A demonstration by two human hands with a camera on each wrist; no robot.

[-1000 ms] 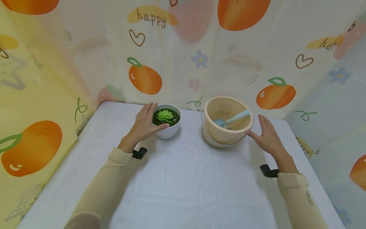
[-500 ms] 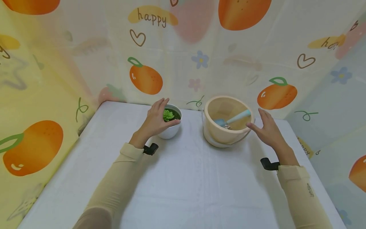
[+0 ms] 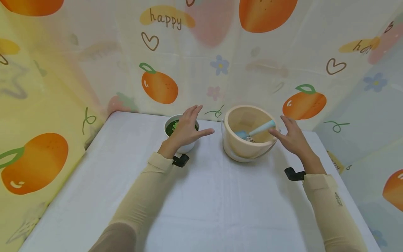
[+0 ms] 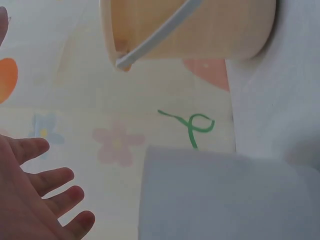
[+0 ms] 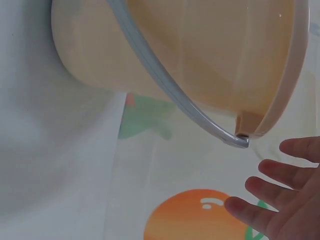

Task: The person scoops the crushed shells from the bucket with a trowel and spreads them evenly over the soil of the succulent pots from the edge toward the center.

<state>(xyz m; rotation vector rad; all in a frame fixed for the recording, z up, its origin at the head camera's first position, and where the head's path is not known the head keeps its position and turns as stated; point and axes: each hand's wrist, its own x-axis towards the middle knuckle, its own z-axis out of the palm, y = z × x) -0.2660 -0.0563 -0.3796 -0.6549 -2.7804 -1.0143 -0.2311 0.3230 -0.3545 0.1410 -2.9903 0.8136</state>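
Observation:
In the head view a white flowerpot (image 3: 185, 148) with dark soil and a green succulent (image 3: 175, 125) stands at the back of the table. My left hand (image 3: 186, 130), fingers spread and holding nothing, is over the pot and hides much of the plant. To the right sits a beige bucket (image 3: 244, 150) with a pale handle (image 5: 167, 87) hanging down its side. A light-blue trowel (image 3: 259, 128) leans inside it, above a little pebbly material. Close to the bucket's right rim is my right hand (image 3: 294, 138), thumb and fingers apart; whether it touches the rim I cannot tell.
A white cloth covers the table (image 3: 207, 210). Behind it hangs a curtain (image 3: 195, 73) printed with oranges, hearts and flowers, close to the pot and bucket. Yellow printed cloth (image 3: 31, 115) runs along the left side.
My left hand has moved right across the pot, from its left side towards the bucket. My right hand has shifted slightly up and left at the bucket's rim. Pot, bucket and trowel stay put.

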